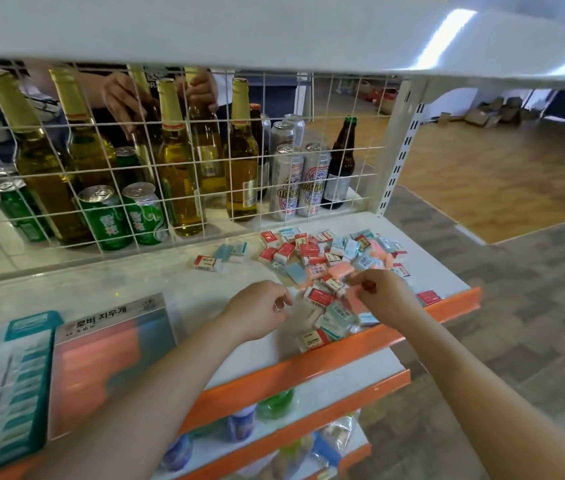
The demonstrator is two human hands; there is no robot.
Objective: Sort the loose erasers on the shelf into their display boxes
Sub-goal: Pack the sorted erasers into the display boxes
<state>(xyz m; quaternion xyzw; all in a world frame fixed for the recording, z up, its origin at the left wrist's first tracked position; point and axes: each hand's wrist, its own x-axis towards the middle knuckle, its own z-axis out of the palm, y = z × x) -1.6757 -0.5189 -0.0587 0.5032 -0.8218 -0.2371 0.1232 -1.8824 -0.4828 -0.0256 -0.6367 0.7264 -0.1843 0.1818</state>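
Near the white shelf's point(177, 271) right front edge, both hands point(312, 299) pinch small paper-sleeved erasers point(319, 268); light, rubbery, best gripped across their short sides

Both hands over the white shelf point(156, 282) — right hand point(383, 292) fingers curled, pinching something small above the loose eraser pile point(329, 265); what it pinches is unclear. Left hand point(258, 311) loosely curled just left of the pile. Two display boxes at left — orange box point(107, 355), teal box point(4, 393). Bottles and cans point(170, 168) behind the wire grid.
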